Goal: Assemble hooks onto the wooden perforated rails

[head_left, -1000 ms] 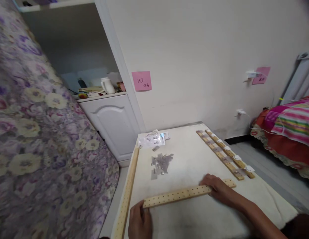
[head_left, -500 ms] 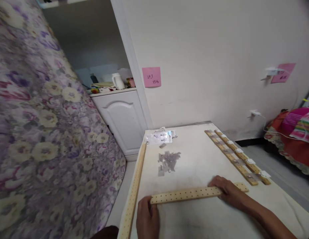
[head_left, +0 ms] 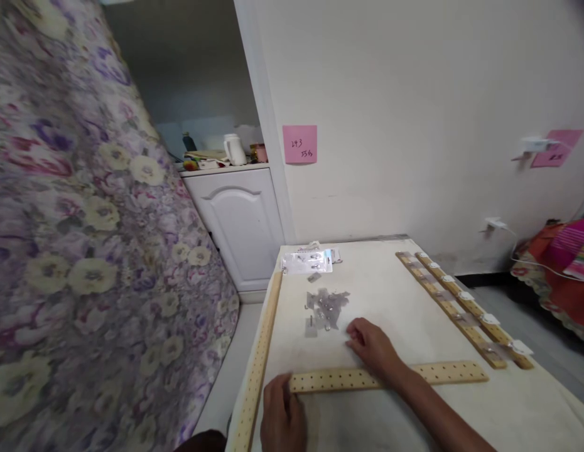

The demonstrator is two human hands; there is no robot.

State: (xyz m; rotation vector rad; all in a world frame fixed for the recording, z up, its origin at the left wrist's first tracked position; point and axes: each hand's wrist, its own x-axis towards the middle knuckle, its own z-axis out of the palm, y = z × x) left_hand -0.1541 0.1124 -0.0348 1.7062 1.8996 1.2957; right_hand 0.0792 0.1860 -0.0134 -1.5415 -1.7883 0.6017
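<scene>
My left hand (head_left: 283, 411) is closed round the left end of a pale wooden strip with rows of small holes (head_left: 329, 379), which lies across the near part of the table. My right hand (head_left: 371, 346) is above the table just beyond that strip, its forearm crossing over it. Its fingers are half curled, thumb a little apart, and nothing shows in them. To the left of its fingertips lies a heap of small metal hooks on clear grey plastic pieces (head_left: 328, 307). One similar plastic piece (head_left: 314, 277) lies apart, farther back.
A longer holed strip (head_left: 261, 351) runs along the table's left edge. Two wooden strips (head_left: 454, 307) with hooks on plastic pieces and white tags lie at the right. Clear packaging (head_left: 305, 261) is at the back left. A floral curtain (head_left: 98, 251) hangs left.
My right hand has let go of the strip's right part and moved left and forward, towards the heap. My left hand stays at the strip's left end. The view has shifted slightly.
</scene>
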